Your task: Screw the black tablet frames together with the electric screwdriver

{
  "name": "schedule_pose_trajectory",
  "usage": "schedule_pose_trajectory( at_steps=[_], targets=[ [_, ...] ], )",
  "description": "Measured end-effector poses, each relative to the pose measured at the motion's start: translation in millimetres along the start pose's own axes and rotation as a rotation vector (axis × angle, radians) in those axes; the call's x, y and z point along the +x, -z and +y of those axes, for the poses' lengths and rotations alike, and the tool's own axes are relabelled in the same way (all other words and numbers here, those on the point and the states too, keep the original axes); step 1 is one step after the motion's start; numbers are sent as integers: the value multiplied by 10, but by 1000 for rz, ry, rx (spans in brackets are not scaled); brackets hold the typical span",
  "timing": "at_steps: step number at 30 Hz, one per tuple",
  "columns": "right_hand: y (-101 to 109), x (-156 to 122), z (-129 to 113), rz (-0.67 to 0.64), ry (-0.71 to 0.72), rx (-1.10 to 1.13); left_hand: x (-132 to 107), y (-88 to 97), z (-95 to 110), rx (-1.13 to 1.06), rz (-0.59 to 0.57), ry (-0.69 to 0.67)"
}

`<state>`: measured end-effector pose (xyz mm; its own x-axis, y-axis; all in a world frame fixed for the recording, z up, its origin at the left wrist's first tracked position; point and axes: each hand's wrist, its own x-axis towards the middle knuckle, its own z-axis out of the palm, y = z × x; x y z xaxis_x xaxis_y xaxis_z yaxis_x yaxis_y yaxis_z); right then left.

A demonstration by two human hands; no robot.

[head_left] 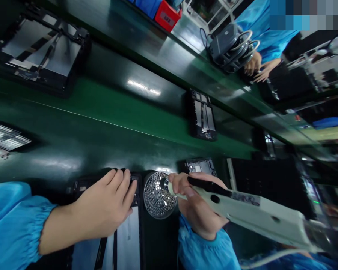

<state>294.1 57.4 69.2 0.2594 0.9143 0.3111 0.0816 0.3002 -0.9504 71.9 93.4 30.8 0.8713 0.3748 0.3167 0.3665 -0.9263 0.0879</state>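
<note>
My left hand [105,206] lies on the top edge of a black device frame [124,240] at the bottom of the view, fingers curled over its rim. My right hand [195,206] is wrapped round a long pale electric screwdriver [253,212]. The screwdriver's tip points into a round perforated metal screw dish [158,195] that stands right beside the frame. Both arms wear blue sleeves.
A green conveyor belt [101,108] carries other black device frames, one at top left [42,48] and another in the middle [202,116]. A small part [199,166] lies near the dish. Across the belt another person's hands [257,67] work beside a coiled tool [231,47]. Red and blue bins [166,15] stand at the back.
</note>
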Motion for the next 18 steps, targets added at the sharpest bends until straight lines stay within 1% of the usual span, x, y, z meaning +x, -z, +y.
schedule_pose_trajectory(
  at_steps=[2, 4, 7, 9, 11, 13, 15, 18],
  targets=[
    [-14, 10, -81, -1, 32, -13, -13, -13, -1, 11, 6, -6],
    [-57, 34, -215, -14, 39, -26, -18, -24, -2, 20, 8, -13],
    [-185, 92, -434, -31, 18, -66, -16, -33, -4, 24, 11, -24],
    [-287, 134, -518, -66, -18, -91, -13, -33, -4, 33, 25, -18],
    [-370, 167, -524, -151, -58, -92, -13, -31, -5, 37, 38, -19],
    [-421, 182, -474, -226, -80, -80, -16, -30, -5, 32, 46, -24],
    [-450, 178, -410, -246, -81, -80, -20, -31, -5, 22, 44, -29],
    [-487, 159, -353, -215, -82, -103, -19, -34, -6, 14, 38, -28]
  ],
)
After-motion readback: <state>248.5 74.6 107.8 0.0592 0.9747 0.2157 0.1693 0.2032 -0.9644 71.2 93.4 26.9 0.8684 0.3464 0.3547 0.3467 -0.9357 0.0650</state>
